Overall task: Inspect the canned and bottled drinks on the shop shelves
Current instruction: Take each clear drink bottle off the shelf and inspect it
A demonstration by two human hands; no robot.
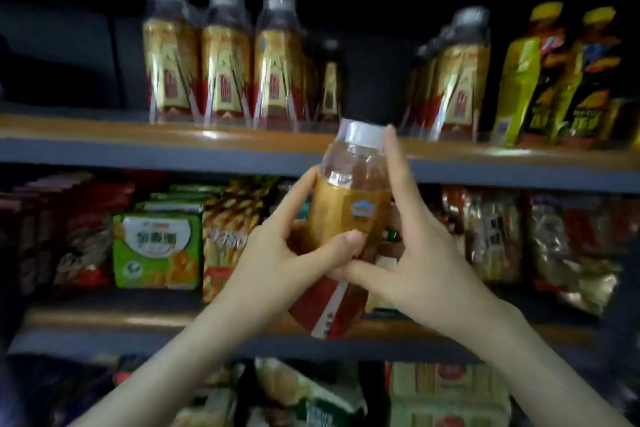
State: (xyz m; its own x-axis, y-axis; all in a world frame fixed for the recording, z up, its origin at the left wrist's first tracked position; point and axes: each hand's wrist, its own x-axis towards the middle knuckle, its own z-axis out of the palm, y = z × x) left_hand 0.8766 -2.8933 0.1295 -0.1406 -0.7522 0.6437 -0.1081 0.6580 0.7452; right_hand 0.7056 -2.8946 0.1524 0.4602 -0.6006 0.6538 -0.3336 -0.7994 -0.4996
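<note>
Left grip point(277, 258) curled, thumb forward; right grip point(420, 253) pinching, index straight up.

bottles point(225, 59) on shelf point(138, 146), snacks point(157, 250) below

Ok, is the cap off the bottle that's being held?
No, the grey cap sits on the bottle, which both the left hand and right hand hold.

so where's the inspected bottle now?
Head view, centre: the bottle is held between left hand and right hand, in front of the upper shelf edge, below the gap in the matching bottles.
</note>
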